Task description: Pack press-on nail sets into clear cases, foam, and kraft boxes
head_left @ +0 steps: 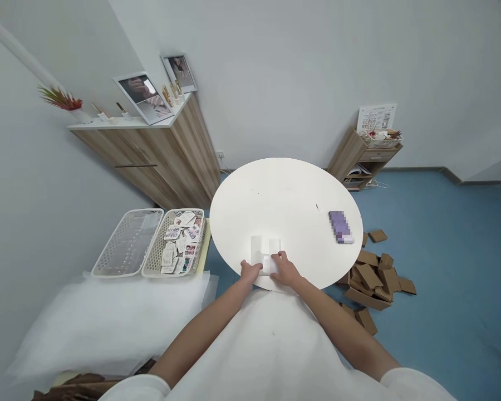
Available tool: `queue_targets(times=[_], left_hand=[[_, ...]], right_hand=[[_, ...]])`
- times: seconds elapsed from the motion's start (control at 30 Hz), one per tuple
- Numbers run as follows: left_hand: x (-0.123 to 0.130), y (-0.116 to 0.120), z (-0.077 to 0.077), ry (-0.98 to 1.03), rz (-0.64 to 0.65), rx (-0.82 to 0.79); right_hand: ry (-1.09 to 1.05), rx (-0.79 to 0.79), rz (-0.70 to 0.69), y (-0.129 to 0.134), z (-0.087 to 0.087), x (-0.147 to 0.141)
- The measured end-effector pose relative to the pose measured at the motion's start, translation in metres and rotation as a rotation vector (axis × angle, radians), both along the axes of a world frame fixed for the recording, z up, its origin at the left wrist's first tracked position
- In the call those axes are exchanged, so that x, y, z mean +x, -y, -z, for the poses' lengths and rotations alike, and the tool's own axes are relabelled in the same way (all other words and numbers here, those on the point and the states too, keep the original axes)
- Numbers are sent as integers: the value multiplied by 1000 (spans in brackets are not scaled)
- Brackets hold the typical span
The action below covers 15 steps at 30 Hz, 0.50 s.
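Note:
At the front edge of the round white table (284, 189), my left hand (249, 271) and my right hand (286, 269) face each other. Between them lies a small white folded piece (266, 264), perhaps paper or thin plastic; I cannot make out which. My left fingers close on its left side, my right fingers on its right side. A white upright strip (256, 248) and a shorter white panel (274, 245) stick out beyond it; whether they are joined to it is unclear. To the right on the table lies a purple item (340, 226), blurred into blocks.
Left of the table stand a white basket (144, 262) of small printed packets and another basket (97, 262) of clear plastic pieces. White sheeting (117, 320) lies in front of them. Cardboard boxes (369, 275) pile on the floor at right. Wooden cabinets (196, 150) stand behind.

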State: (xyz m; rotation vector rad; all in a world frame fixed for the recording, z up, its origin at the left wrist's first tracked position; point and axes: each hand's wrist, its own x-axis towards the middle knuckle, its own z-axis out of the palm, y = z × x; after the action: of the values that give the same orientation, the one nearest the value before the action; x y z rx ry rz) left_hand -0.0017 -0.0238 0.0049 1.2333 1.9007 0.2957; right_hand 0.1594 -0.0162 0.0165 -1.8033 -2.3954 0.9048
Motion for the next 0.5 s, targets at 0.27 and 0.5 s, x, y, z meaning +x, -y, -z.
queue_targets(times=[0.27,0.5], left_hand=[[-13,-8,-12,51,143,32],[16,-15,-13,-74,371,113]], right_hand=[[-46,-3,39,-4,0,1],[-131,-54,135,-3,7,-8]])
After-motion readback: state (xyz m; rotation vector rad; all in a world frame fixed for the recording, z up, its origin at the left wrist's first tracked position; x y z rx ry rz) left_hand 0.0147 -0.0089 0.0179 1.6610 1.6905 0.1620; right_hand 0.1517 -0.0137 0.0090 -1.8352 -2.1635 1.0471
